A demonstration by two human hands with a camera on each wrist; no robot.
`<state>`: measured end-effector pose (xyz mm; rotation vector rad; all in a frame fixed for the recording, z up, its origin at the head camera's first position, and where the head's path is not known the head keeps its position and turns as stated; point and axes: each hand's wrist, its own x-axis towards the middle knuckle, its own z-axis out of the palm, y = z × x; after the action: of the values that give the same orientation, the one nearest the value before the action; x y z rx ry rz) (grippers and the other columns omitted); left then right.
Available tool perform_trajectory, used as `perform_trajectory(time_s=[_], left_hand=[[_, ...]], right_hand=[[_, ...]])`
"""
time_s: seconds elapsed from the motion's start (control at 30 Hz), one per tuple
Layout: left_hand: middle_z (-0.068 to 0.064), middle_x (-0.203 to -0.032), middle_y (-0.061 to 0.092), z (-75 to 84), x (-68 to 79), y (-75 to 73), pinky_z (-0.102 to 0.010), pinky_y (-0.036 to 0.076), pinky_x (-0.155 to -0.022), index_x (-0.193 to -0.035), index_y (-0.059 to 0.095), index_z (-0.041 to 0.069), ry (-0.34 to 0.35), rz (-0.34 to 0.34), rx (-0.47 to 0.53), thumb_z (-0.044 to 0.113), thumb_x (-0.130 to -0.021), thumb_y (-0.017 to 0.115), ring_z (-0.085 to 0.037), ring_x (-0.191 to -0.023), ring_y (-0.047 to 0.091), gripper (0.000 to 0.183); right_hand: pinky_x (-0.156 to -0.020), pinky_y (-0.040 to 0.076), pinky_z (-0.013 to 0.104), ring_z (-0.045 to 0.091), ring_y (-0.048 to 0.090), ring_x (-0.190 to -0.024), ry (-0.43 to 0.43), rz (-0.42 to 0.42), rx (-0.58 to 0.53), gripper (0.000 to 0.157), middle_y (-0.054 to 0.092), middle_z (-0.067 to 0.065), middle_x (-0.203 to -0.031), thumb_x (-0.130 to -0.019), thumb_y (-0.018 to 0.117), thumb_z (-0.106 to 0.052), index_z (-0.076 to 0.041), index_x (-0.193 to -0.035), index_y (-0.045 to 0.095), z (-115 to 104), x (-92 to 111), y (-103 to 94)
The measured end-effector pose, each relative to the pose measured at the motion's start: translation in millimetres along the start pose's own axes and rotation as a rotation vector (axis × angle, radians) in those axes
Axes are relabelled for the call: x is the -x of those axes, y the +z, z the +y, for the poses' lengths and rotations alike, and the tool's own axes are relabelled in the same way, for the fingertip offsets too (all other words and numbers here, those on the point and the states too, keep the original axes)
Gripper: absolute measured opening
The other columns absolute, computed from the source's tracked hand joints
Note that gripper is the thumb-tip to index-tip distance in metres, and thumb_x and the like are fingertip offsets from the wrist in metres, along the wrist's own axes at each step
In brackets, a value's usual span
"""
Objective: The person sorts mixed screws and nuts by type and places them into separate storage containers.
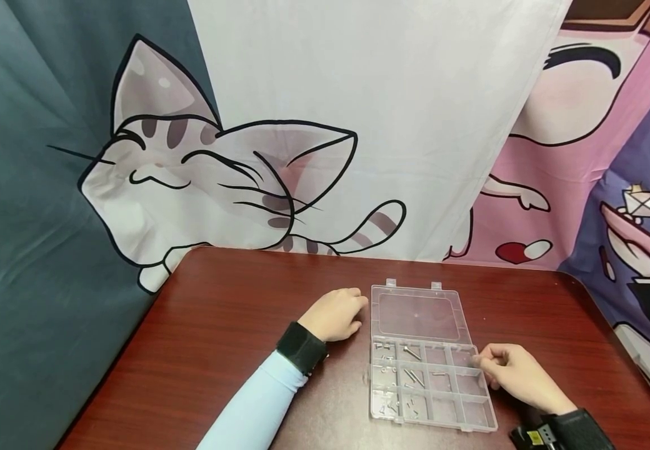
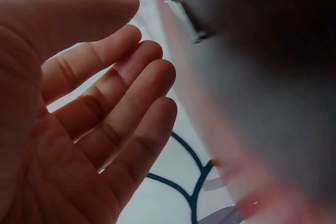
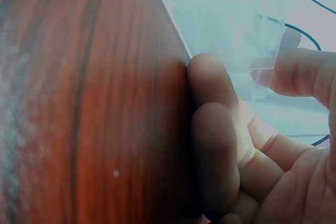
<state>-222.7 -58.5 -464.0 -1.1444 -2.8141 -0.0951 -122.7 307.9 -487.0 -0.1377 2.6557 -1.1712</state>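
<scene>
A clear plastic compartment box (image 1: pixel 440 409) lies on the table with its lid (image 1: pixel 417 314) folded back away from me. Several compartments hold small metal screws (image 1: pixel 414 377); others on the right side are bare. My right hand (image 1: pixel 519 373) pinches the box's right wall, thumb over the rim and fingers along the outside, as the right wrist view also shows. Left of the lid, my left hand (image 1: pixel 336 314) hovers close over the table with relaxed fingers (image 2: pixel 157 77) and nothing in them. Beyond its fingertips the left wrist view shows a small, blurred, screw-like metal piece (image 2: pixel 187 20).
The reddish-brown wooden table (image 1: pixel 235 312) spreads out on both sides of the box. Behind it hangs a printed cloth (image 1: pixel 404 94) with a cartoon cat. Dark bands (image 1: pixel 301 349) circle both wrists.
</scene>
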Motion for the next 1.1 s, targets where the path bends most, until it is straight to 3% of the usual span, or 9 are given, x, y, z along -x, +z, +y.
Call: perform_trajectory(time_s=[0.3, 0.5, 0.83, 0.97, 1.1], left_hand=[[0.006, -0.083, 0.053, 3.3, 0.7, 10.4, -0.026, 0.047, -0.073, -0.082, 0.066, 0.021, 0.027, 0.027, -0.005, 0.018, -0.081, 0.07, -0.013, -0.078, 0.059, 0.005], [0.009, -0.075, 0.048, 4.7, 2.3, 12.3, -0.024, 0.044, -0.067, -0.072, 0.056, 0.022, 0.027, 0.062, -0.028, 0.017, -0.086, 0.065, -0.01, -0.07, 0.054, 0.017], [0.0, -0.078, 0.058, 5.0, 5.7, 16.4, -0.032, 0.052, -0.07, -0.078, 0.06, 0.015, 0.025, 0.084, -0.144, 0.023, -0.084, 0.06, -0.019, -0.076, 0.063, 0.01], [-0.001, -0.079, 0.057, 4.8, 3.6, 12.5, -0.031, 0.051, -0.073, -0.082, 0.06, 0.013, 0.038, 0.109, -0.134, 0.022, -0.084, 0.058, -0.019, -0.077, 0.061, 0.009], [0.003, -0.078, 0.054, 8.6, -1.0, 3.0, -0.028, 0.049, -0.073, -0.087, 0.058, 0.013, 0.058, 0.161, -0.051, 0.02, -0.088, 0.055, -0.013, -0.074, 0.058, 0.007]], right_hand=[[-0.052, 0.037, 0.025, 0.009, 0.048, -0.053, 0.004, -0.001, -0.011, 0.035, 0.052, -0.003, -0.058, -0.093, 0.061, -0.043, -0.01, -0.082, 0.065, 2, -1, 1.1], [-0.052, 0.038, 0.025, 0.009, 0.048, -0.053, 0.007, 0.002, -0.016, 0.035, 0.054, -0.002, -0.058, -0.092, 0.062, -0.044, -0.011, -0.08, 0.064, 3, -1, 2.1], [-0.052, 0.039, 0.025, 0.008, 0.049, -0.054, -0.026, 0.001, -0.026, 0.035, 0.055, -0.003, -0.059, -0.093, 0.061, -0.041, -0.009, -0.08, 0.064, 4, 0, 2.3], [-0.053, 0.038, 0.024, 0.007, 0.049, -0.054, -0.031, 0.003, -0.03, 0.033, 0.054, -0.003, -0.059, -0.093, 0.061, -0.039, -0.009, -0.08, 0.064, 4, 0, 2.0], [-0.053, 0.039, 0.025, 0.008, 0.049, -0.054, -0.03, 0.002, -0.038, 0.033, 0.054, -0.002, -0.059, -0.093, 0.062, -0.039, -0.009, -0.08, 0.064, 5, 0, 1.7]])
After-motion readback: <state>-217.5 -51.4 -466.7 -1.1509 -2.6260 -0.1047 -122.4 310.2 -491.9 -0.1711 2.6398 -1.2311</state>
